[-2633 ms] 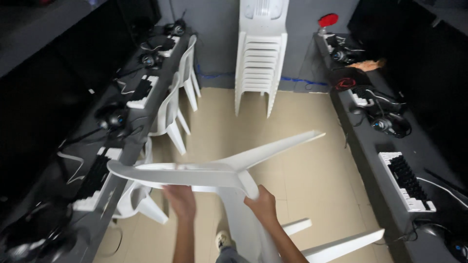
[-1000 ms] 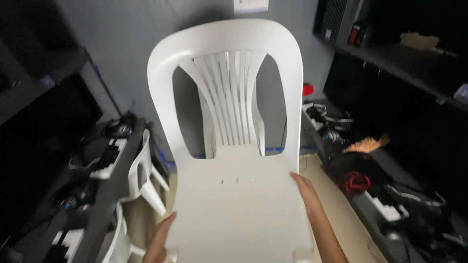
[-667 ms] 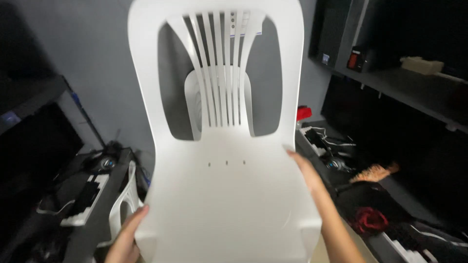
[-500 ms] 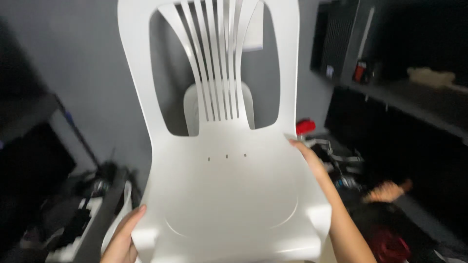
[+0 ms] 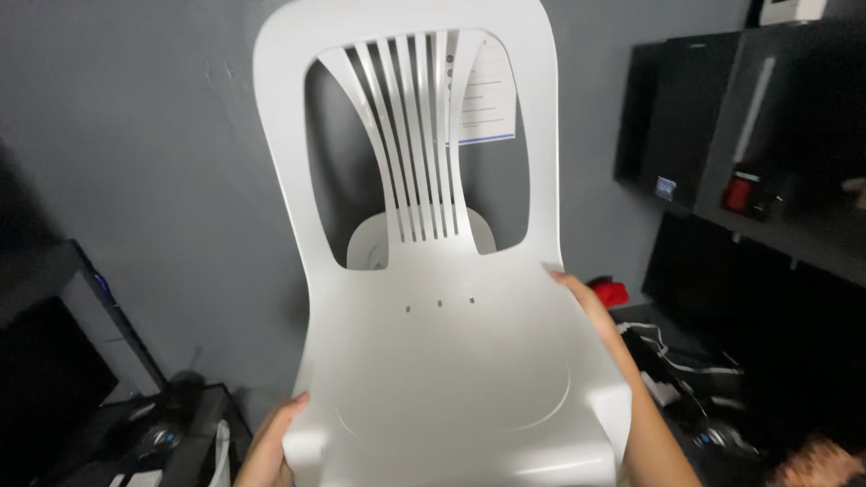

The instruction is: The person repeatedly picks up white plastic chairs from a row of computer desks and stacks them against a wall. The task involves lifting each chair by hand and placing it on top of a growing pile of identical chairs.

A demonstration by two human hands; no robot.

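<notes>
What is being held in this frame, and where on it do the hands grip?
A white plastic chair, lifted in both hands: the left hand grips the seat's left front edge, and the right hand holds the seat's right edge nearer the backrest.

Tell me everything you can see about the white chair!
The chair is white, smooth and looks like plastic. Its tall back has a rounded top, two big openings and thin slats fanning up the middle. The seat has three small holes near the back. It is held up in the air in front of a grey wall, back pointing up. The left hand holds the seat's front left corner; the right hand holds its right edge.
</notes>
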